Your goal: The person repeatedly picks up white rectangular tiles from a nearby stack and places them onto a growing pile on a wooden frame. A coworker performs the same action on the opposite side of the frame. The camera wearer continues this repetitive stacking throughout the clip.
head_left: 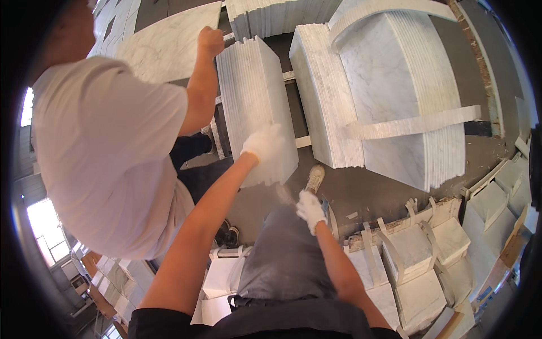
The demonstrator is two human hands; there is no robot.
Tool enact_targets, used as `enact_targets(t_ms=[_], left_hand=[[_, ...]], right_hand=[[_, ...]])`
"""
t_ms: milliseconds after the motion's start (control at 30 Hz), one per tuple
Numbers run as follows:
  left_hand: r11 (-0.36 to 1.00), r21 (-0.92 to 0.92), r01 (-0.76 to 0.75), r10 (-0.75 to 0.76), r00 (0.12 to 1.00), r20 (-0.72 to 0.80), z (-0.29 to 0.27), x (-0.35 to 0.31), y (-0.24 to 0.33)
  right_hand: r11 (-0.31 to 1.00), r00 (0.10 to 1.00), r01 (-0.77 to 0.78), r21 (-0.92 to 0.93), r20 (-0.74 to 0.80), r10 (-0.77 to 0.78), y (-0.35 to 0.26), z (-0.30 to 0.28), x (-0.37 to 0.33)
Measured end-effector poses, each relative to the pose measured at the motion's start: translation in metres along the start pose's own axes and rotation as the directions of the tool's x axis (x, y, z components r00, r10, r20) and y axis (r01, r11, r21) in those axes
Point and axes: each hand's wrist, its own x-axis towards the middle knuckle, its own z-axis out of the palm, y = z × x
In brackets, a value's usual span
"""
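My left hand (264,143), in a white glove, reaches over a leaning stack of pale grey marble slabs (248,85). Motion smears its fingers, so their pose and any contact with the slabs are unclear. Lower and to the right, my right hand (310,210) wears a white glove too, its fingers curled in beside my knee. Whether anything is inside them is hidden. A faint blurred pale shape (285,195) shows just left of that glove; I cannot make out what it is. Another person's bare hand (211,42) grips the edge of a large marble slab (169,42) at upper left.
The other person (107,152) in a light shirt stands close on my left. Strapped marble slabs (389,85) stand on the right. Smaller strapped bundles (415,254) line the lower right. Support bars (303,141) and my shoe (316,176) are between the stacks.
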Motion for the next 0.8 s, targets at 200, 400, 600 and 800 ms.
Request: enact_targets(t_ms=[200,400,600,800], left_hand=[[0.975,-0.036,0.217,-0.219,0.935,-0.280,0.007,0.120,-0.024],[0.961,0.195,0.195,-0.131,0.945,-0.301,0.069,0.100,-0.038],[0.948,0.269,0.169,-0.054,0.920,-0.388,0.098,0.105,-0.043],[0.929,0.330,0.165,-0.020,0.915,-0.402,0.104,0.105,-0.048]], right_hand=[[0.620,0.940,-0.337,0.709,0.217,0.264,0.028,0.048,0.092],[0.430,0.938,-0.324,0.843,0.229,0.259,0.008,0.049,0.153],[0.296,0.917,-0.348,0.890,0.257,0.306,0.014,0.061,0.184],[0.294,0.919,-0.364,0.884,0.289,0.268,0.038,0.065,0.200]])
